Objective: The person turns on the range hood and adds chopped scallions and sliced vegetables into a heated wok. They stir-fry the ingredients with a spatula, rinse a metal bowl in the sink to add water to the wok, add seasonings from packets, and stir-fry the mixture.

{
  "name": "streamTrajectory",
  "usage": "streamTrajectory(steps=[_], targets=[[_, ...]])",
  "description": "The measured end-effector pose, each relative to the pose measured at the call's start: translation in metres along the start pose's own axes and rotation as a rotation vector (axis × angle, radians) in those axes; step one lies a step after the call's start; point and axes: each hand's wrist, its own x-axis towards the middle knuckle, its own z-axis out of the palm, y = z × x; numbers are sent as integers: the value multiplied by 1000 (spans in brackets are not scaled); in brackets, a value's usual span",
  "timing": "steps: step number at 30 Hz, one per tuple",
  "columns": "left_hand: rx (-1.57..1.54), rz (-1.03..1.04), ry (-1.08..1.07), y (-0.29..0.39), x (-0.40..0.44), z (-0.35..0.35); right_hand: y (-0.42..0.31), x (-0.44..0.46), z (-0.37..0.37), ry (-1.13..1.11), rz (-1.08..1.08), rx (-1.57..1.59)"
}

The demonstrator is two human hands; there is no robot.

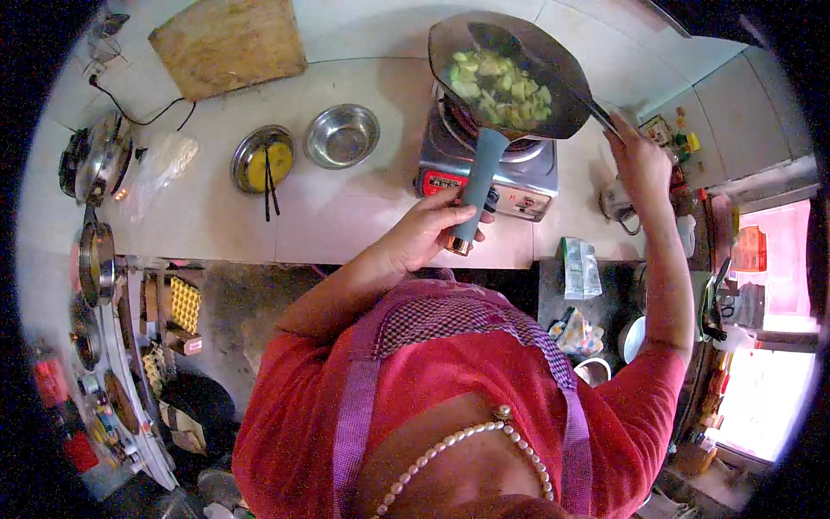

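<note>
The left hand (439,225) is gripping the grey handle (488,160) of the pan (564,105) near its copper-coloured end, and the handle is hiding part of the fingers. The right hand (641,160) is closing around a dark, slim utensil (598,116), which is reaching into the pan from the right side; its far end is blending with the dark inside, so I cannot tell its shape. The pan is sitting over the stove (538,179) and covering most of the burner (whether it is touching the burner, I cannot tell).

The pan is showing an angular rim, and the stove body is shining like metal beside a red panel. On the pale, smooth counter (207,227), a crinkled clear plastic bag (160,177) is lying at the left, its contents looking blurred. Behind, a worn wooden board (229,48) is leaning, its top being cut off by the view.

The pan is containing pale green, chunky pieces (510,91). One round steel bowl (260,135) is holding yellow liquid (257,169), with dark chopsticks (270,192) resting in it; a second steel bowl (341,145) is standing just beside.
</note>
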Motion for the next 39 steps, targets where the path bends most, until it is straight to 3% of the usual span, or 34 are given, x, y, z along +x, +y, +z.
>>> streamTrajectory(steps=[5,6,7,8,9,13,15,18,20,23,26,30,31,34,39], targets=[[4,7,-6,3,-1,3,9,18,23,83,-203,-264],[5,8,-7,2,0,2,11,14,16,74,-269,-310],[2,9,-9,1,0,0,9,5,-7,-114,-175,-355],[-3,11,-7,-1,1,-2,11,-10,-38,-1,-289,-373],[-8,12,-5,-3,2,-4,23,-18,-64,-113,-218,-359],[-16,12,13,-2,1,-1,56,-61,-133,25,-169,-324],[-15,16,19,-2,1,-1,51,-65,-138,-57,-135,-335],[-7,6,16,-2,2,-1,50,-49,-85,-16,-230,-377],[3,3,6,-1,2,-1,36,-34,-56,146,-224,-269],[7,10,4,2,1,2,37,-12,-25,108,-29,-321],[-5,16,3,1,1,3,44,9,5,145,13,-246],[-2,21,-1,0,-1,0,42,16,45,98,-159,-267],[-2,23,0,0,-1,0,28,5,31,110,-222,-243],[-9,13,17,-1,-1,-1,32,-13,-22,21,-150,-309],[6,8,10,1,0,-1,47,-41,-89,-27,-107,-136]])
